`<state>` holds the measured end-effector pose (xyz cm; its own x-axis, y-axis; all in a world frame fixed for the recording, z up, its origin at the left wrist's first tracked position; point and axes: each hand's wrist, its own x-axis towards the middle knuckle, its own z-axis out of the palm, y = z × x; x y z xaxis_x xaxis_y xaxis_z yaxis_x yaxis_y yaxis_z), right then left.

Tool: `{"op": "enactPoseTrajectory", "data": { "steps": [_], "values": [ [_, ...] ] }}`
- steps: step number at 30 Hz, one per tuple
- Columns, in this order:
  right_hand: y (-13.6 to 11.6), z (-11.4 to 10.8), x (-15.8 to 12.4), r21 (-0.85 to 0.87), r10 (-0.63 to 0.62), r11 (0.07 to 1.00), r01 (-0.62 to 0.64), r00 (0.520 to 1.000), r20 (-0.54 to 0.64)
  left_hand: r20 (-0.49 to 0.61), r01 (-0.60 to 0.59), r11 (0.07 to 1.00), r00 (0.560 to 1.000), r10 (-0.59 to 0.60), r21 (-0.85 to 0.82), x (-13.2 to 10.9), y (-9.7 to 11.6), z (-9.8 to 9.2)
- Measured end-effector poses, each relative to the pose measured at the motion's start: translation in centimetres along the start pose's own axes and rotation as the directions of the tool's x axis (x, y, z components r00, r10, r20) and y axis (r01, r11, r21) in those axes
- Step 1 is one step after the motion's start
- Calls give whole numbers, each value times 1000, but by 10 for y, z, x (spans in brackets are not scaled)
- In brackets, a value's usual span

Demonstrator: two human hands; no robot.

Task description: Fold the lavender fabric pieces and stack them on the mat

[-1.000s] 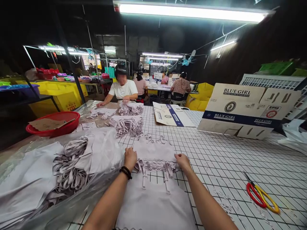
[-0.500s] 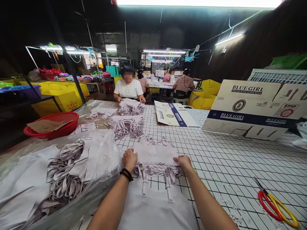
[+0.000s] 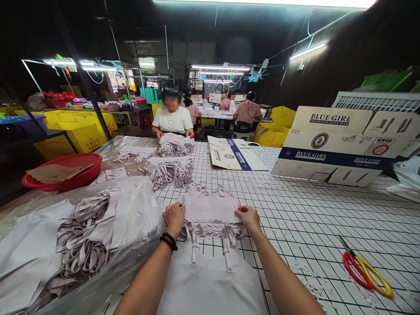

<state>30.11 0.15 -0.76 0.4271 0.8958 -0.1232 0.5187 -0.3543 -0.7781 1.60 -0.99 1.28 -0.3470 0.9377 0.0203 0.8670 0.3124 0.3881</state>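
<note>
A pale lilac strappy top (image 3: 210,207) lies spread flat over a stack of similar pieces with wavy edges (image 3: 210,231). My left hand (image 3: 174,218), with a dark bracelet at the wrist, is closed on the top's left edge. On the opposite edge, my right hand (image 3: 248,218) pinches the fabric between thumb and fingers. Closer to me, between my forearms, lies a larger pale camisole (image 3: 213,284), its adjustable straps pointing away from me. Bundled matching garments (image 3: 169,170) sit just beyond my left hand.
Left of me, a clear plastic bag (image 3: 141,208) holds more pale garments beside a red basin (image 3: 62,183). Scissors (image 3: 365,271) with red and yellow handles lie right on the gridded table (image 3: 295,210). Cardboard boxes (image 3: 328,140) stand behind. A co-worker (image 3: 172,118) handles garments across the table.
The view has shifted slightly, moving the whole scene left. Both hands keep their places at the top's two edges, and the top lies much as before.
</note>
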Motion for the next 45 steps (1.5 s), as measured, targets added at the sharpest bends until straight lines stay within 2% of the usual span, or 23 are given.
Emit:
{"op": "enactPoseTrajectory", "data": {
  "steps": [5, 7, 10, 13, 18, 21, 24, 28, 30, 34, 38, 45],
  "values": [
    [-9, -1, -12, -200, -83, 977, 69, 994, -64, 20, -13, 1000, 1000, 13, -3, -1, -1, -3],
    [-11, -1, -13, -213, -118, 972, 99, 990, -78, 31, -1, 1000, 1000, 1, -6, -1, -1, -3],
    [-14, -2, -10, -43, 31, 999, -29, 999, 27, 60, 36, 998, 998, -32, -59, 1, -3, -3],
    [-23, -7, -4, 131, 171, 973, -189, 976, 133, 81, 81, 979, 994, -67, -189, 10, -3, -6],
    [-52, -25, -2, 311, 231, 905, -291, 949, 215, 76, 131, 919, 991, -111, -372, 32, 4, -18],
    [-64, -39, -10, 380, 223, 869, -316, 937, 269, 83, 153, 867, 988, -128, -475, 30, 6, -26],
    [-64, -59, -34, 408, 184, 857, -316, 926, 329, 113, 167, 816, 986, -126, -554, 5, 0, -34],
    [-37, -82, -91, 344, 149, 891, -296, 907, 395, 236, 194, 734, 970, -47, -650, -59, -30, -41],
    [-12, -84, -123, 285, 162, 910, -300, 892, 423, 285, 205, 772, 958, -33, -602, -93, -53, -42],
    [44, -66, -173, 93, 247, 941, -325, 851, 464, 253, 155, 922, 965, -65, -355, -141, -97, -34],
    [76, -49, -194, -19, 279, 955, -297, 872, 401, 281, 118, 970, 958, -55, -213, -160, -116, -29],
    [80, -62, -206, 39, 219, 969, -244, 920, 325, 343, 115, 979, 938, -52, -167, -171, -114, -42]
  ]
}}
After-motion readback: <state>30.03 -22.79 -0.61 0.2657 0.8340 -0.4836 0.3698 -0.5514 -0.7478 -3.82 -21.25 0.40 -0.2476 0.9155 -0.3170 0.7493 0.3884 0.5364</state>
